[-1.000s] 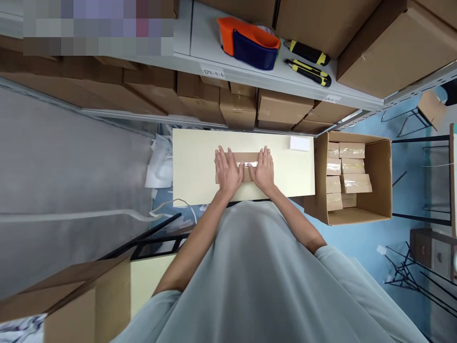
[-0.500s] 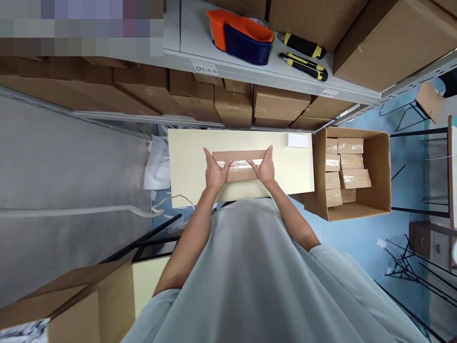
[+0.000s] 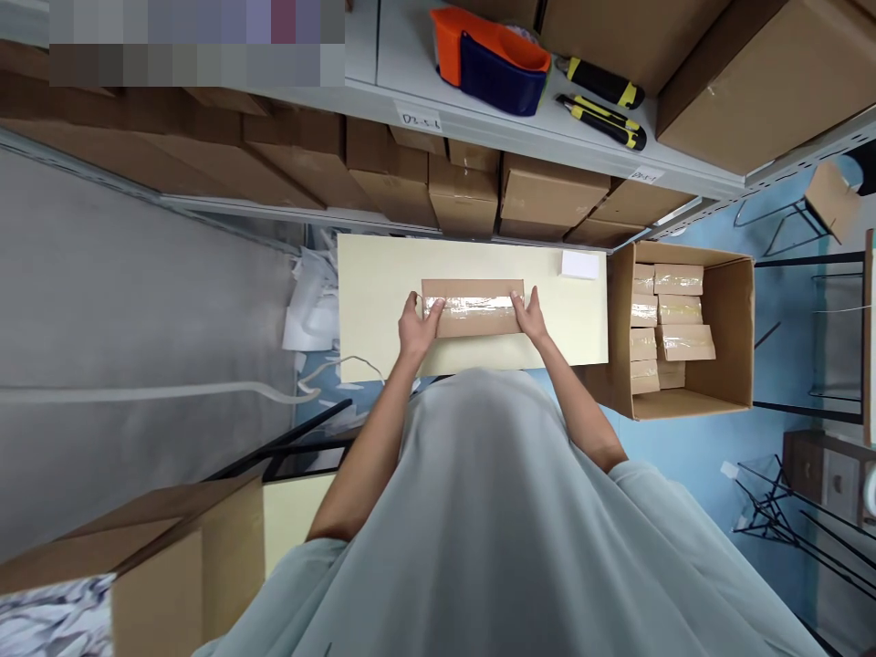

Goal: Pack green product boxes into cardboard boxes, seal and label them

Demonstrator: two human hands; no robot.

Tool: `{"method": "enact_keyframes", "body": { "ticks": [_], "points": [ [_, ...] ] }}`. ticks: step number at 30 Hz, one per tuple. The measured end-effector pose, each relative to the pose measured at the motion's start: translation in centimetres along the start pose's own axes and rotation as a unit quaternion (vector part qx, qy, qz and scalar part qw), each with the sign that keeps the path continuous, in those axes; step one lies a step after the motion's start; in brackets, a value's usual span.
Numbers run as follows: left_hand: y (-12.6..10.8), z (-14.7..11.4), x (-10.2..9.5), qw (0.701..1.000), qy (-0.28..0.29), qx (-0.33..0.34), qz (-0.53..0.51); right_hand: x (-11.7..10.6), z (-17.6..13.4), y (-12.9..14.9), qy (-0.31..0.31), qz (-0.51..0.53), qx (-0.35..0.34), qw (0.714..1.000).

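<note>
A flat brown cardboard box (image 3: 479,321) with shiny clear tape along its middle is held over the pale yellow tabletop (image 3: 373,274). My left hand (image 3: 416,328) grips its left end, thumb on top and fingers at the side. At the other end, my right hand (image 3: 530,318) has its thumb on the taped face and fingers along the edge. Whether the box still touches the tabletop I cannot tell.
Right of the table, a large open carton (image 3: 718,338) contains several small taped boxes (image 3: 677,278). A white card stack (image 3: 579,265) lies at the table's back right. On the shelf above sit an orange and blue tape dispenser (image 3: 503,73) and two utility knives (image 3: 602,120).
My hands have shifted from pressing on the taped top to gripping the two ends of the box. The whole view has swung slightly.
</note>
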State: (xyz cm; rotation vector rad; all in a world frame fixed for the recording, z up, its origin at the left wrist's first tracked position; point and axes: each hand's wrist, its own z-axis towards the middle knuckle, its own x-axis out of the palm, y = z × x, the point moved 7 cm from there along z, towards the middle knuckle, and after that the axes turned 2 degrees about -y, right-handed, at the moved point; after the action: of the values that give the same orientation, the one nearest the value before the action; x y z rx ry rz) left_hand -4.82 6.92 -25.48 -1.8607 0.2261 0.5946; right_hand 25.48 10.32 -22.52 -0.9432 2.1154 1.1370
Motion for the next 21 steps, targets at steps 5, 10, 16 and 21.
{"method": "enact_keyframes", "body": {
  "ticks": [5,10,16,21],
  "points": [
    [-0.5,-2.3,-1.7,0.998,-0.041,-0.033,-0.030,-1.4,-2.1,-1.7,-0.068,0.165,-0.065,0.982],
    [-2.3,-3.2,-1.7,0.998,-0.042,-0.032,-0.020,-1.2,-2.3,-1.5,-0.065,0.239,-0.074,0.966],
    [-3.1,-3.2,-2.4,0.998,-0.046,-0.018,-0.039,-3.2,-2.1,-0.8,-0.112,0.239,-0.068,0.962],
    [-2.6,-2.6,-3.0,0.996,-0.069,-0.018,-0.045,-3.8,-2.7,-1.6,-0.126,0.292,-0.051,0.947]
  ]
}}
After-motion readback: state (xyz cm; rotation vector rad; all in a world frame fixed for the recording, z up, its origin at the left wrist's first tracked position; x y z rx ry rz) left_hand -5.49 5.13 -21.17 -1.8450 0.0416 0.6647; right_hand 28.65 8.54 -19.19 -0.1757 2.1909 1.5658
